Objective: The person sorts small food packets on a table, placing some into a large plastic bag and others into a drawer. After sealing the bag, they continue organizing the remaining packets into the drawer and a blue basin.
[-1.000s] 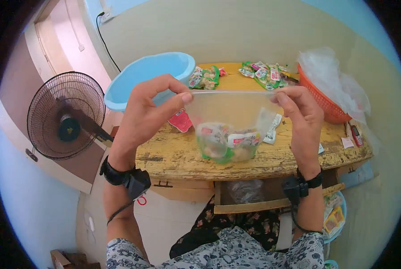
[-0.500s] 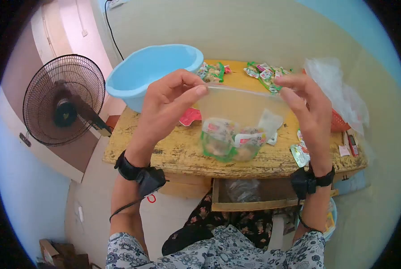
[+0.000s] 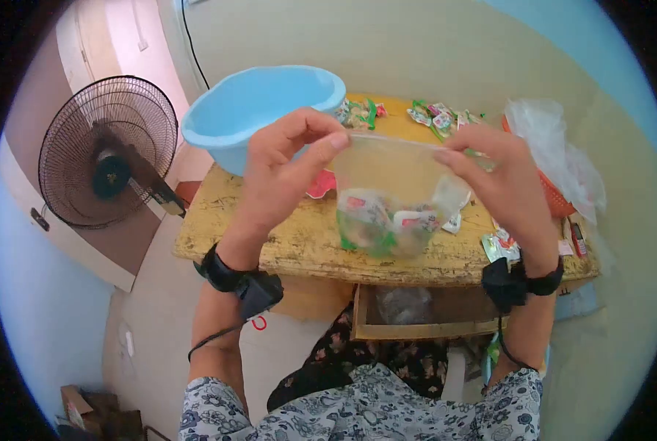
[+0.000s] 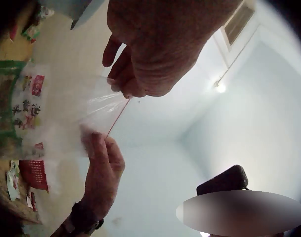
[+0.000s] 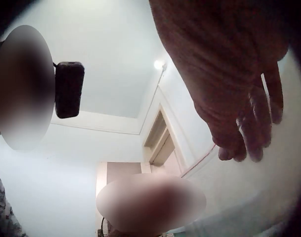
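A clear zip bag [image 3: 394,165] hangs upright between my two hands over the table, its top edge stretched across. Inside at the bottom sit snack packets [image 3: 372,213] with green edges and white, red-printed labels, plus a small white sachet [image 3: 452,195] at the right side. My left hand [image 3: 288,165] pinches the bag's top left corner between thumb and forefinger. My right hand [image 3: 501,173] pinches the top edge nearer the right side, thumb below and fingers above. In the left wrist view, a red line [image 4: 118,118] runs along the bag's mouth between both hands.
A light blue basin [image 3: 262,110] stands on the worn yellow table [image 3: 284,246] at the left. More snack packets [image 3: 435,117] lie at the back. An orange basket [image 3: 556,195] with clear plastic bags is at the right. A drawer [image 3: 416,331] stands pulled out in front; a fan [image 3: 108,158] is at left.
My right fingers have shifted left along the bag's top edge, closer to my left hand. The left hand keeps its pinch on the corner. The head view has moved slightly.
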Tool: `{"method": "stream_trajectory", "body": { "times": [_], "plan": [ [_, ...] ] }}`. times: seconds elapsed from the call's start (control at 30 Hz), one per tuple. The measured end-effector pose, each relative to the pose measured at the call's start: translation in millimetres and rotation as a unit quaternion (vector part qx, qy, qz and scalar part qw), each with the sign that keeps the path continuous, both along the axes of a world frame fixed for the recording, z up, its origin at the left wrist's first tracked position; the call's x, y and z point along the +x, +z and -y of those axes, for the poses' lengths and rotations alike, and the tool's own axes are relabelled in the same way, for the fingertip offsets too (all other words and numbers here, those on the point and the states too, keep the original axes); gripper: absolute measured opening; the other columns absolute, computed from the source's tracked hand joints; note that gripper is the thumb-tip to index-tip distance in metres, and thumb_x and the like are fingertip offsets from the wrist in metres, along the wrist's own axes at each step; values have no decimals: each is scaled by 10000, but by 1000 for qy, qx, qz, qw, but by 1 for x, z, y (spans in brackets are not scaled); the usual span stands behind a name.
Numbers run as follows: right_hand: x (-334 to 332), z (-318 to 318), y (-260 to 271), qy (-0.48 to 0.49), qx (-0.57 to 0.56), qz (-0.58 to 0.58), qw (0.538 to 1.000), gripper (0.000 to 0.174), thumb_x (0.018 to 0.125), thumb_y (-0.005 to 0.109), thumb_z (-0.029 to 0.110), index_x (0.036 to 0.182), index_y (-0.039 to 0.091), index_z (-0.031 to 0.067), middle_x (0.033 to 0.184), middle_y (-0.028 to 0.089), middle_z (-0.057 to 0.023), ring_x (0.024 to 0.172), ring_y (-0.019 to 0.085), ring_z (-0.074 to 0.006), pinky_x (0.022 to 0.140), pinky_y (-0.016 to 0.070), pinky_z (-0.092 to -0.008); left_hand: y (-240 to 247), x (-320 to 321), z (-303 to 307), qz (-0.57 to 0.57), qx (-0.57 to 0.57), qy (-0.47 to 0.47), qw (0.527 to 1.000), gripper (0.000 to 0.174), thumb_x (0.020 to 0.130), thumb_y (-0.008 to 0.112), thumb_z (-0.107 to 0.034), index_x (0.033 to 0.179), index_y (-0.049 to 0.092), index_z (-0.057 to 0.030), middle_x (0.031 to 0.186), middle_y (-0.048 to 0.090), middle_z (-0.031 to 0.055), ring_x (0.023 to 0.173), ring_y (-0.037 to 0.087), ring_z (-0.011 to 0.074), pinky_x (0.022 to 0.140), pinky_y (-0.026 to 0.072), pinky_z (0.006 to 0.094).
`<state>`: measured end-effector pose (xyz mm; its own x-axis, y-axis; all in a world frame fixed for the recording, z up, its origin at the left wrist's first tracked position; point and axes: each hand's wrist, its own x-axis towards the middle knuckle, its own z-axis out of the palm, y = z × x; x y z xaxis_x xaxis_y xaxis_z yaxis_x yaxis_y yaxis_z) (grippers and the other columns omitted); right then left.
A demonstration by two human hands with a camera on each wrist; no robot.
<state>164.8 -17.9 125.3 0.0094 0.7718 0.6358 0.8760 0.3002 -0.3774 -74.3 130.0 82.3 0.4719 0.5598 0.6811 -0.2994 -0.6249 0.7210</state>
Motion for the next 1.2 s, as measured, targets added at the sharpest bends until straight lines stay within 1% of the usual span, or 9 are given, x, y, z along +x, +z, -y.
{"method": "stream_trajectory", "body": {
  "times": [0.07,0.1,0.2,0.4,0.73,0.83,0.93,1.1,1.2],
  "plan": [
    [13,13,-5,-8,-9,-59,998,210,918,740,191,942,730,-17,853,736,-83,830,689,-177,736,515,-342,-5,0,-2,20,-21,-8,1000,97,982,691,-87,1005,688,7,952,703,18,922,647,86,829,523,250],
    [20,19,-5,-26,-53,-87,994,189,948,723,157,1011,745,-19,899,750,-46,864,670,-106,756,516,-288,-6,0,-2,30,-33,-15,999,98,983,690,-87,1008,687,8,956,703,19,923,647,86,829,523,251],
    [21,23,-17,33,-25,-195,980,180,978,692,141,1029,753,-20,925,757,-44,866,668,-105,783,521,-265,-7,-1,2,44,-51,-25,997,103,986,686,-84,1019,685,14,969,704,25,926,647,86,830,525,253],
    [15,17,-21,17,54,-251,966,175,1001,665,129,1058,749,-13,958,757,-42,882,669,-100,816,534,-264,-2,-1,7,64,-23,-12,998,107,990,679,-78,1039,684,17,977,704,32,927,643,83,831,525,258],
    [8,17,-40,52,52,-294,953,168,1025,642,143,1072,708,-4,1007,737,-35,919,676,-104,868,541,-262,-19,-4,1,65,-38,-54,996,141,988,679,-70,1093,679,25,985,707,34,911,645,87,789,528,236],
    [15,14,-47,55,58,-297,951,165,1025,642,142,1074,704,-2,998,734,-32,930,676,-104,871,543,-266,-20,4,17,62,-152,-104,981,157,980,693,-84,1101,695,16,990,711,30,895,646,77,767,520,227],
    [13,18,-46,36,65,-287,955,150,1015,649,136,1046,713,3,977,729,-20,928,669,-98,826,534,-258,-35,-1,-2,-74,-119,-72,988,151,966,715,-107,1080,725,-9,998,713,15,882,637,74,744,508,227],
    [3,33,-33,-19,82,-219,972,108,973,683,104,965,731,7,912,710,-1,865,642,-82,734,502,-261,-34,12,-13,-31,-54,22,998,120,959,717,-129,1033,749,-41,1006,704,-12,864,598,58,746,492,237],
    [-24,43,-29,14,78,-173,982,80,970,654,39,991,708,-17,895,677,-18,842,601,-89,741,476,-261,-37,21,-17,-17,-38,78,996,119,968,700,-133,1025,751,-42,1015,700,-1,857,587,58,760,488,238]
  ]
}}
